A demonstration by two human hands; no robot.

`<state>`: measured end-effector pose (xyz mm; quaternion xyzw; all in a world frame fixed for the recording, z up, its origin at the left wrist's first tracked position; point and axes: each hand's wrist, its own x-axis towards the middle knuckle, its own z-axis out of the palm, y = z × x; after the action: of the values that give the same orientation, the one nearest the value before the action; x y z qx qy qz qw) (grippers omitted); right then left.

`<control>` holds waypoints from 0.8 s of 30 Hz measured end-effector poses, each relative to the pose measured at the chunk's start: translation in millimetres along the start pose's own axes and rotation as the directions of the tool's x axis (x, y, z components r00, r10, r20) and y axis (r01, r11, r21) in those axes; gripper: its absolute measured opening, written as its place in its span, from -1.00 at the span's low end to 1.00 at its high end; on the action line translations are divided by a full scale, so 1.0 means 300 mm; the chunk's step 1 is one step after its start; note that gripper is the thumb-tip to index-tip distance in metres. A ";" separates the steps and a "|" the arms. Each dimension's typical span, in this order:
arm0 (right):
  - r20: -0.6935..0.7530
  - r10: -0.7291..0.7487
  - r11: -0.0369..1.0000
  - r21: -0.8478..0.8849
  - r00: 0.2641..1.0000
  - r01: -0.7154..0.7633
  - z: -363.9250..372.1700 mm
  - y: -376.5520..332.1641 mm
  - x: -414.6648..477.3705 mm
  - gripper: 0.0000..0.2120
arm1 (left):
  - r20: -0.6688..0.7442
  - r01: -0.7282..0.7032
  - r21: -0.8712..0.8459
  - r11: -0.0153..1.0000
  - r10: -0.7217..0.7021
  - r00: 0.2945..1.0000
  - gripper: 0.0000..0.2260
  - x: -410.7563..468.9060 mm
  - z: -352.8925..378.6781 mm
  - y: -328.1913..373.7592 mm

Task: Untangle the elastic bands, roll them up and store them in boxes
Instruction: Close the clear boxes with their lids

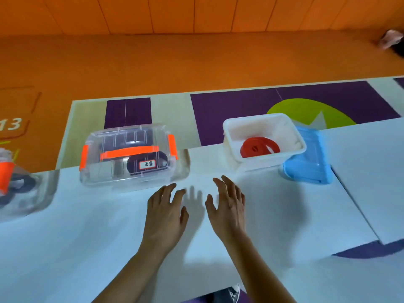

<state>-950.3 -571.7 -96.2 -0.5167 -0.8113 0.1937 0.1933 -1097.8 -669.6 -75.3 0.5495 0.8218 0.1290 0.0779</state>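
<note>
A rolled red elastic band (259,147) lies inside an open white box (299,139) at the table's far right of centre. A closed clear box (129,155) with orange latches stands at the far left of centre, and a dark rolled band shows through its wall. My left hand (167,212) and my right hand (227,206) hover side by side over the white table (87,237), fingers spread and relaxed, holding nothing. Both hands are short of the two boxes.
A blue lid (310,167) lies under and beside the white box. Another clear box with an orange latch (13,182) sits at the left edge. The table's far edge runs behind the boxes, with purple and orange floor beyond. A seam splits the table at right.
</note>
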 end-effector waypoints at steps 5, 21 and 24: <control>0.050 -0.019 0.997 -0.077 0.999 0.023 -0.158 0.288 -0.074 -0.55 | 0.013 -0.012 -0.021 1.000 0.012 1.000 -0.57 -0.067 0.114 0.306; 0.090 0.302 0.943 -0.173 0.949 -0.283 -0.527 1.024 -0.038 -0.54 | 0.162 -0.385 -0.050 0.922 0.388 0.907 -0.61 0.138 0.480 0.988; 0.107 0.334 0.928 -0.213 0.936 -0.307 -0.569 1.104 -0.001 -0.55 | 0.229 -0.416 -0.044 0.908 0.415 0.881 -0.59 0.239 0.573 1.086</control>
<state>-609.8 -422.9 -121.4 -0.6438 -0.7423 0.1792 0.0500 -791.2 -463.5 -141.5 0.7243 0.6705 0.0745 0.1424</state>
